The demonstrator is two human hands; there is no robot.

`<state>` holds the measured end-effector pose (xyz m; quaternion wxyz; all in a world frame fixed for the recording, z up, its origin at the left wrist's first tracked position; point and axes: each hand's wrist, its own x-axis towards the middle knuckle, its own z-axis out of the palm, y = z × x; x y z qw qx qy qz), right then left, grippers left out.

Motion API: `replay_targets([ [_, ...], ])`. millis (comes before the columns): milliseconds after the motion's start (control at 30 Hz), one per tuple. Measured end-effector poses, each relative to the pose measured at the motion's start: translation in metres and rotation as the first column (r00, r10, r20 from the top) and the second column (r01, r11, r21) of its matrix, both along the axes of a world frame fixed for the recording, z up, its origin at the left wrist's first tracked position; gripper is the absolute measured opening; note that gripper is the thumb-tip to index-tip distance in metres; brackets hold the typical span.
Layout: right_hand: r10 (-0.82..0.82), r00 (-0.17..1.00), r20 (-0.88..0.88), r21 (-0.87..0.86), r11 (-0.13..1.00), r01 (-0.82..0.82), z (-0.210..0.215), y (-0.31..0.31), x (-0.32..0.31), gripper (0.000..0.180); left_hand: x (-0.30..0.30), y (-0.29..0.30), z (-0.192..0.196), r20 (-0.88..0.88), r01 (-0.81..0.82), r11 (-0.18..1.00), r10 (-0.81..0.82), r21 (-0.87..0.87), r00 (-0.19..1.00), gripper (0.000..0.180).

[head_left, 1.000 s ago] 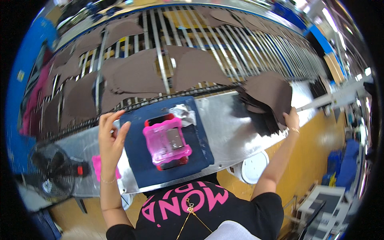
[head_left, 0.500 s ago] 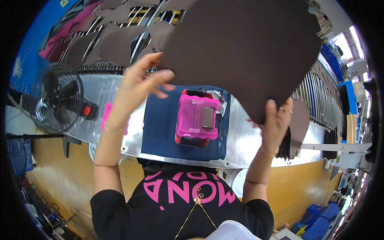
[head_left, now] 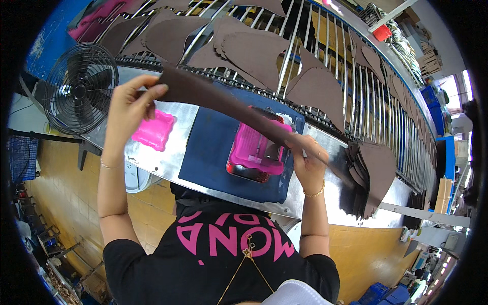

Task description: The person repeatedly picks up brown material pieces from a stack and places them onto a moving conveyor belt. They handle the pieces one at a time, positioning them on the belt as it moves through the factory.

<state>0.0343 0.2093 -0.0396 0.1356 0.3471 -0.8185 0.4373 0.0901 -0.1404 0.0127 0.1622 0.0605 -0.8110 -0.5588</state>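
Observation:
A brown flat sheet piece [head_left: 218, 102] hangs between my two hands, seen almost edge-on and slanting down to the right. My left hand [head_left: 133, 104] pinches its upper left end between thumb and fingers. Lower down, my right hand [head_left: 309, 161] is closed on the sheet toward its right end. Under the sheet, a pink wavy-edged tray [head_left: 251, 152] sits on a red and black base, with a small dark block in it, partly hidden by the sheet. Both rest on a dark blue mat [head_left: 201, 168].
A rack of metal bars [head_left: 284, 56] carrying several similar brown pieces runs along the far side. A black fan [head_left: 80, 91] stands at left, beside a second pink tray [head_left: 155, 131]. A stack of brown pieces [head_left: 373, 175] lies on the metal table at right.
The sheet has come down from high over the rack and turned from broadside to nearly edge-on. My left hand has moved left and closed on its end; my right hand has moved left.

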Motion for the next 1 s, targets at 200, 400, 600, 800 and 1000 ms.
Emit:
replay_targets([
  [200,-0.249,0.964,0.088,0.057,0.968,0.245,-0.024,0.062,0.030,0.022,-0.030,0.051,-0.026,0.186,0.317,0.942,-0.294,-0.108,0.937,0.009],
  [400,-0.519,0.726,0.451,-0.099,0.779,0.619,-0.063,0.131,0.088,0.011,-0.061,0.111,-0.038,-0.093,0.519,0.743,-0.605,-0.423,0.790,0.009],
  [600,-0.654,0.639,0.404,-0.175,0.631,0.756,-0.001,0.190,0.129,0.011,-0.070,0.168,-0.037,-0.055,0.582,0.581,-0.733,-0.569,0.678,0.008],
  [800,-0.525,0.707,0.474,-0.317,0.648,0.693,0.059,0.161,0.073,0.013,-0.079,0.133,-0.014,-0.260,0.445,0.842,-0.522,-0.304,0.812,0.025],
  [1000,-0.291,0.790,0.539,-0.279,0.824,0.493,0.063,0.052,-0.102,0.041,-0.061,0.036,-0.020,-0.198,0.149,0.988,-0.137,0.047,0.971,0.036],
])
